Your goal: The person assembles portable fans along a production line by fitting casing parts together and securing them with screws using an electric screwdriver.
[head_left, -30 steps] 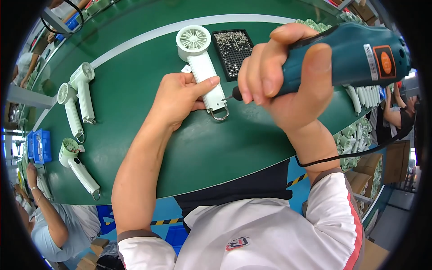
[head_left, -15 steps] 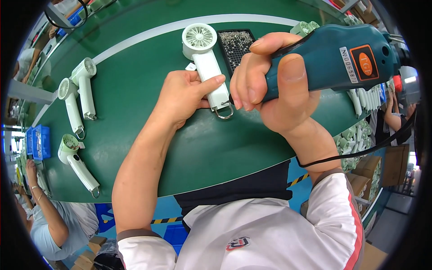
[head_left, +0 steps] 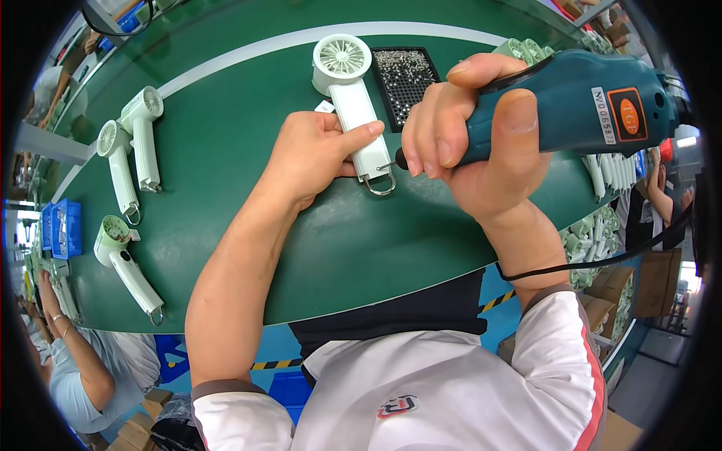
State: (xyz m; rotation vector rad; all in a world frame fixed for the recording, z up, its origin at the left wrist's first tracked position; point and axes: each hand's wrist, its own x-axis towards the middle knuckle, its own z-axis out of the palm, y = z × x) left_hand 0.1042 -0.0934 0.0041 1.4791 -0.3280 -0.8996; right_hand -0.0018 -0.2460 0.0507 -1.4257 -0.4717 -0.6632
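Observation:
A pale green handheld fan lies on the green table in front of me, its round grille pointing away and a metal loop at its handle end. My left hand is closed around the handle, thumb on top. In my right hand is a teal electric screwdriver, gripped level with its tip pointing left. The bit meets the handle's lower end beside the metal loop; whether a screw sits under it is too small to tell. A black screw tray full of small screws stands just right of the fan.
Several similar fans lie at the left, one with its head uncovered. A blue bin stands at the table's left edge. More fan parts are at the right. The screwdriver's black cord crosses my right forearm. A co-worker sits at the left.
The fan, the screw tray and both hands appear shifted slightly right and up. The screwdriver has drawn back a little to the right, showing its bit against the handle end.

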